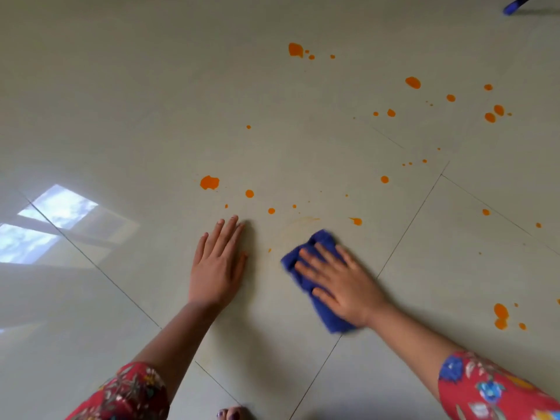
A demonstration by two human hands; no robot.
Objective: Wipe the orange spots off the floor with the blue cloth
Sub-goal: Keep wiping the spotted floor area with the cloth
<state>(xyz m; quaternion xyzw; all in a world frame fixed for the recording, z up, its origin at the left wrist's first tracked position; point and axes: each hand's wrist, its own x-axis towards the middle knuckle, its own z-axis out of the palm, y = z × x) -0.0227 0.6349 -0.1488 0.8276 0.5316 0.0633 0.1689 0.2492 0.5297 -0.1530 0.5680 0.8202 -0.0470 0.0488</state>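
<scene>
You are mid-wipe: your right hand [339,283] presses the blue cloth [315,286] flat, fingers spread, your left hand [216,265] lies flat, fingers together; sweep next toward the orange spots [209,182] mid-floor [121,116].

Blue cloth [330,319] blurry, pt. under right hand [345,286]

Right hand [342,283] flat on blue cloth [321,310], left hand [216,262] flat on floor [121,116], orange spots [209,182] beyond
</scene>
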